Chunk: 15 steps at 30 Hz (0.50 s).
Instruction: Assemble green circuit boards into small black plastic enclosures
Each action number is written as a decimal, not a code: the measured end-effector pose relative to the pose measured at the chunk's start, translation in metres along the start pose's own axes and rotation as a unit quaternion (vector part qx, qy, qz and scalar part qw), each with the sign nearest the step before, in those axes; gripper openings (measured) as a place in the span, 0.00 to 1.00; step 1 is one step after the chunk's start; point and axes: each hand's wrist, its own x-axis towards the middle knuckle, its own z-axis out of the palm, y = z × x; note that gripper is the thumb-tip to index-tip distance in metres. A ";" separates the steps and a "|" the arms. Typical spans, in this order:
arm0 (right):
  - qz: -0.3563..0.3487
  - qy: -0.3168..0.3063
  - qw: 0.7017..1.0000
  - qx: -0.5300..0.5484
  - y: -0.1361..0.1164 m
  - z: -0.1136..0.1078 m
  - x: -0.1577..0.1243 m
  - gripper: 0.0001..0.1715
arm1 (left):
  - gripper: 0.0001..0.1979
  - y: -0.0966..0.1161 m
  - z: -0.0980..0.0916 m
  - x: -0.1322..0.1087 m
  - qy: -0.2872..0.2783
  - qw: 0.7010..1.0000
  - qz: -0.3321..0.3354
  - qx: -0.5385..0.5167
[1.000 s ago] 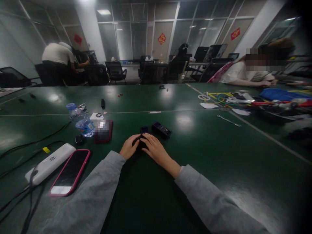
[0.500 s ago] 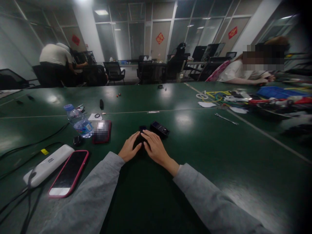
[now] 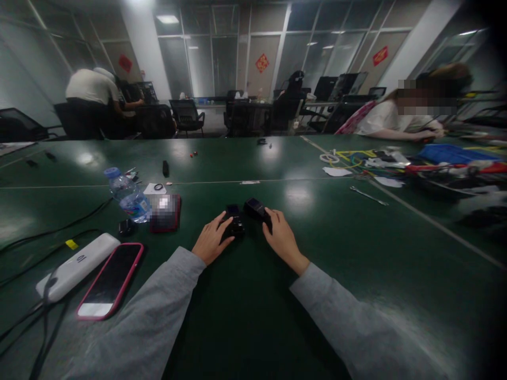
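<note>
Two small black handheld devices lie close together on the dark green table. My left hand (image 3: 213, 238) rests against the left black device (image 3: 234, 211), fingers stretched over its left side and thumb apart near its lower edge; a small screen and shiny buttons show on it. Around the near right end of the other device, the right black device (image 3: 254, 206), my right hand (image 3: 282, 235) is closed, thumb on one side and fingertips on the other. That device's screen faces up, while its keypad end is mostly covered by my fingers.
On the left are a water bottle (image 3: 129, 196), a dark red-edged item (image 3: 177, 214), a white power bank (image 3: 79, 266), a pink-cased phone (image 3: 109, 285) and black cables. A wrench (image 3: 369, 196) and a cluttered pile (image 3: 447, 163) lie right. Several people sit beyond.
My right hand has left the left device and moved right onto the other one. My left hand stays by the left device, whose screen and buttons are now uncovered.
</note>
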 end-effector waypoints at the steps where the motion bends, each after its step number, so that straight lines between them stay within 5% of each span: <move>1: 0.000 -0.009 1.000 -0.005 -0.002 0.000 -0.001 0.27 | 0.30 0.000 0.000 0.000 0.001 1.000 -0.004 0.002; 15: 0.005 -0.035 0.999 -0.028 -0.023 -0.003 -0.008 0.26 | 0.29 0.000 0.002 0.001 0.000 1.000 -0.006 -0.001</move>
